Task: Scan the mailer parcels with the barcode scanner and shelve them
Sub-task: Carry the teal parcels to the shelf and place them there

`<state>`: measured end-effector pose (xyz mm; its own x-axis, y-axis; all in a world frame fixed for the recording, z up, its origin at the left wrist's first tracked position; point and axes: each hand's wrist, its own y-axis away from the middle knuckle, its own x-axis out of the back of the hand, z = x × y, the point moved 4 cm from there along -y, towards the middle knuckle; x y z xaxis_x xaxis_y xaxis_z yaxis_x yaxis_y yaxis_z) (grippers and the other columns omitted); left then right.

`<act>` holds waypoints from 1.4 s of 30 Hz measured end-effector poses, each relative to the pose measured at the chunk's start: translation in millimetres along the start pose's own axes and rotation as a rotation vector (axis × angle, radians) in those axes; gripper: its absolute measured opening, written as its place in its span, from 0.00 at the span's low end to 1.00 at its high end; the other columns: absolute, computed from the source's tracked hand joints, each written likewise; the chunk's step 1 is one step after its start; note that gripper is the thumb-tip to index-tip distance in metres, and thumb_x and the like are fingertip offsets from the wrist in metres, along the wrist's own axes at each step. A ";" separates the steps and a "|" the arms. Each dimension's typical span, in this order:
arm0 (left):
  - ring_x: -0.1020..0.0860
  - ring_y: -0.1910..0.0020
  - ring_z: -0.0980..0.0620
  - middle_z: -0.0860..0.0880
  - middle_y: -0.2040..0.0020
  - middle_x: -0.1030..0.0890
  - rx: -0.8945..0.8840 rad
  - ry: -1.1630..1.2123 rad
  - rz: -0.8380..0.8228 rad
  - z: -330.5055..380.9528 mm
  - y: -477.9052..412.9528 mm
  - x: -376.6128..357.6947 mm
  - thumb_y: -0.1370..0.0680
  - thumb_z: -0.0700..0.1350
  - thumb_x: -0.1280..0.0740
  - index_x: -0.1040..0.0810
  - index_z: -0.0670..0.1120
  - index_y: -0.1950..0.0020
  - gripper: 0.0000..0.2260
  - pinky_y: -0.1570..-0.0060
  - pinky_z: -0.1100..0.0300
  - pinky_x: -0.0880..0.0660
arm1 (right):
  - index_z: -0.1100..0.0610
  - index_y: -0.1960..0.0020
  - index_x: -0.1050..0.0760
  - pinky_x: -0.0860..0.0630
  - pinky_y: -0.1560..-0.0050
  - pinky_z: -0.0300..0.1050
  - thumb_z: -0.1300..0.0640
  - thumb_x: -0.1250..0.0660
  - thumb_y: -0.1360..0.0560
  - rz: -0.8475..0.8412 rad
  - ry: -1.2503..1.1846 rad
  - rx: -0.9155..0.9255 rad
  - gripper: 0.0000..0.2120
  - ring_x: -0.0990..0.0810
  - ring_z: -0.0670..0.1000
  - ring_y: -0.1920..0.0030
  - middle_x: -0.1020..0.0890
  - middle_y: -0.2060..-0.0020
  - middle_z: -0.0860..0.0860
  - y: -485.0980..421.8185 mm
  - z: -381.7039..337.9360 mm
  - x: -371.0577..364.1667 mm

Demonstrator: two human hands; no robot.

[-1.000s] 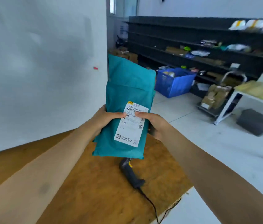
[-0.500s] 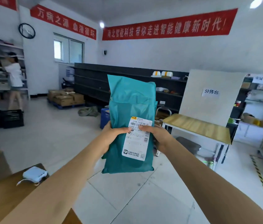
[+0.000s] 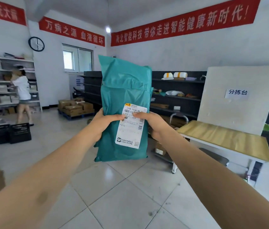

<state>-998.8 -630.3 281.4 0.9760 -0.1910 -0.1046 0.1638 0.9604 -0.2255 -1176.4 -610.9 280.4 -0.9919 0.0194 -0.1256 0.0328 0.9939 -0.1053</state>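
Head view: mailer (image 3: 125,90) hides most fingers (image 3: 114,117), presumably curled.

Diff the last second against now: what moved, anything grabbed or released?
The person turned away from the brown worktable and the scanner, both now out of view, carrying the teal mailer into the open room, facing the dark shelves. Nothing was taken hold of or let go. Unchanged: the left hand and right hand grip the mailer upright, thumbs on its white label.

Teal mailer parcel (image 3: 125,90), white barcoded label (image 3: 130,128), red white-lettered banners (image 3: 180,22).
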 end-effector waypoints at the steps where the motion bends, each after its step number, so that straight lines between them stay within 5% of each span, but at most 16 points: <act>1: 0.18 0.48 0.47 0.48 0.45 0.17 -0.007 -0.005 0.015 1.5 -21.0 2.6 0.36 0.40 0.22 0.27 0.47 0.36 0.30 0.45 0.50 0.23 | 0.59 0.40 0.22 0.22 0.51 0.47 0.61 0.25 0.31 -0.015 0.003 0.008 0.20 0.16 0.55 0.47 0.15 0.47 0.55 -23.4 -3.5 0.1; 10: 0.18 0.47 0.48 0.50 0.45 0.17 -0.033 -0.023 0.206 -28.3 -190.6 37.9 0.40 0.43 0.19 0.28 0.50 0.37 0.34 0.41 0.48 0.24 | 0.60 0.40 0.22 0.22 0.56 0.45 0.60 0.24 0.32 -0.209 -0.002 0.010 0.21 0.15 0.55 0.49 0.14 0.48 0.55 -236.1 8.2 -3.2; 14: 0.18 0.48 0.48 0.49 0.44 0.18 -0.083 -0.054 0.336 -35.4 -264.0 72.3 0.39 0.43 0.20 0.28 0.49 0.38 0.32 0.42 0.50 0.24 | 0.58 0.39 0.22 0.20 0.45 0.53 0.58 0.22 0.36 -0.367 -0.025 0.011 0.26 0.15 0.57 0.47 0.14 0.48 0.55 -343.1 19.6 -32.7; 19: 0.19 0.45 0.48 0.49 0.42 0.19 -0.121 -0.102 0.521 -27.6 -339.8 131.9 0.40 0.44 0.19 0.30 0.49 0.34 0.36 0.39 0.48 0.25 | 0.59 0.40 0.22 0.20 0.58 0.44 0.61 0.23 0.34 -0.569 -0.067 0.025 0.23 0.15 0.56 0.49 0.14 0.48 0.55 -464.0 18.3 -95.7; 23: 0.18 0.47 0.48 0.49 0.44 0.17 -0.136 -0.143 0.641 -21.2 -380.5 189.1 0.45 0.46 0.18 0.28 0.48 0.35 0.40 0.41 0.47 0.24 | 0.60 0.40 0.22 0.20 0.49 0.49 0.61 0.23 0.35 -0.712 -0.127 -0.011 0.25 0.16 0.57 0.47 0.15 0.48 0.56 -541.8 35.0 -166.7; 25: 0.18 0.48 0.49 0.49 0.44 0.17 -0.147 -0.192 0.694 -18.1 -396.6 221.8 0.39 0.43 0.19 0.27 0.48 0.38 0.32 0.45 0.50 0.22 | 0.60 0.40 0.21 0.21 0.44 0.51 0.59 0.22 0.38 -0.788 -0.153 -0.034 0.26 0.16 0.56 0.47 0.15 0.47 0.56 -572.1 49.6 -209.3; 29: 0.18 0.50 0.51 0.50 0.46 0.17 -0.163 -0.242 0.780 -19.6 -421.3 305.1 0.33 0.40 0.23 0.26 0.50 0.41 0.23 0.51 0.55 0.20 | 0.58 0.43 0.21 0.21 0.57 0.43 0.60 0.24 0.33 -0.911 -0.171 -0.054 0.19 0.15 0.52 0.51 0.14 0.49 0.54 -623.6 73.9 -305.1; 32: 0.18 0.47 0.48 0.48 0.43 0.18 -0.161 -0.263 0.867 -22.0 -437.1 380.0 0.34 0.42 0.22 0.28 0.47 0.36 0.29 0.43 0.49 0.23 | 0.59 0.41 0.21 0.21 0.50 0.46 0.58 0.22 0.35 -0.984 -0.141 -0.030 0.23 0.16 0.53 0.47 0.15 0.47 0.55 -659.2 88.2 -383.3; 42: 0.18 0.48 0.48 0.49 0.45 0.17 -0.108 -0.223 1.117 -25.6 -477.0 605.9 0.31 0.43 0.24 0.26 0.48 0.39 0.22 0.55 0.56 0.23 | 0.60 0.44 0.20 0.23 0.40 0.52 0.59 0.24 0.32 -1.188 -0.093 -0.108 0.18 0.16 0.56 0.46 0.14 0.49 0.56 -747.4 141.4 -633.6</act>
<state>-489.3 -1209.4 300.8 0.5741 0.8088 -0.1275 -0.8138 0.5465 -0.1979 -555.1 -1381.4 299.2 -0.3818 -0.9210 -0.0776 -0.9134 0.3888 -0.1207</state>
